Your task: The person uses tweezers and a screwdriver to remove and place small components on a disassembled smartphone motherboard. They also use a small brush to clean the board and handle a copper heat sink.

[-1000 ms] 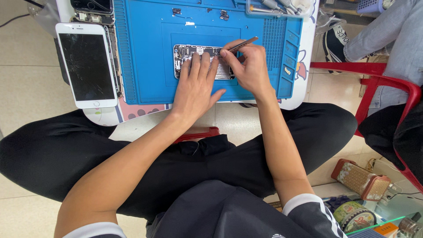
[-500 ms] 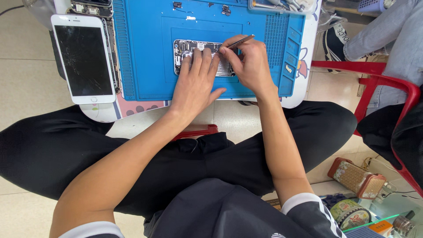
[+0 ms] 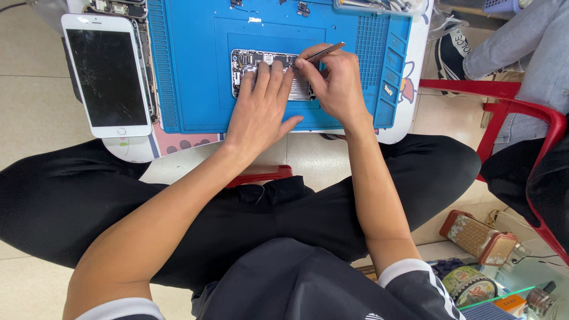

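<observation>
While the opened phone [image 3: 269,74] is still pressed flat by the left hand [image 3: 261,109], tweezers [image 3: 320,54] are kept pinched in the right hand [image 3: 335,83], barely shifted.

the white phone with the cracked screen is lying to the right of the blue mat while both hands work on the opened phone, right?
Not quite: the head view shows the white phone with the cracked screen lying left of the blue mat, not right. Both the left hand and right hand do work on the opened phone.
</observation>
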